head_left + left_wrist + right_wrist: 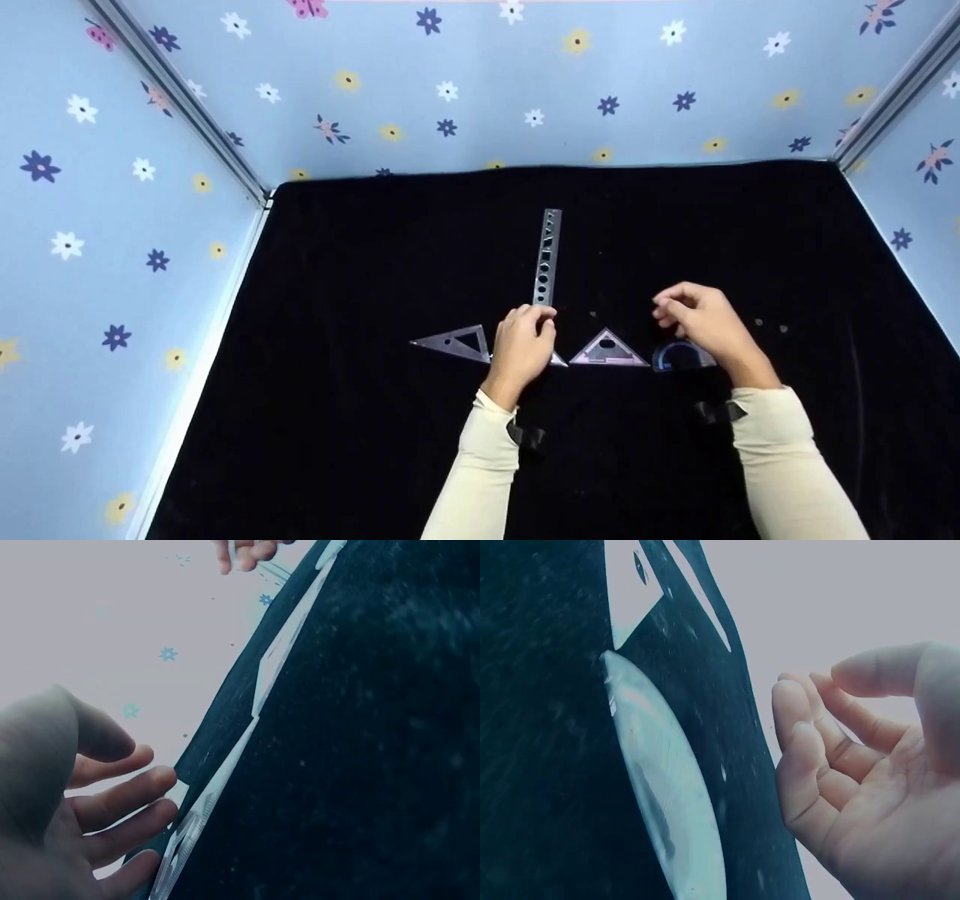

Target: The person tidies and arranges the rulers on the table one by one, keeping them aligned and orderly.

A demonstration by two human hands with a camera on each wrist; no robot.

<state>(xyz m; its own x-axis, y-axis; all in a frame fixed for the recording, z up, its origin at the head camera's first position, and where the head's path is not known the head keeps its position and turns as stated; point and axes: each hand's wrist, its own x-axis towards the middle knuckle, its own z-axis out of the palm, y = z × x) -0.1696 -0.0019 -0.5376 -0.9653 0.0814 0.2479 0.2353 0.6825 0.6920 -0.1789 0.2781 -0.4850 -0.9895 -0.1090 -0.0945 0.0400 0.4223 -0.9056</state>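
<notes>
The left hand lay over the near end of the ruler, a clear stencil strip whose long axis ran away from the person toward the far wall. Its fingers were loosely spread and nearly straight in the left wrist view, gripping nothing, with the ruler's end just beyond the fingertips on the far side. The hand also covered part of a small triangle at its right edge.

The right hand hovered above the black surface, fingers softly curled and empty. The blue protractor lay flat on the near side of those fingers, partly under the hand.

Between the two hands sat a pinkish triangle; a grey set square lay to the left of the left hand. The left hand was the nearer one to the ruler, the right to the protractor.
</notes>
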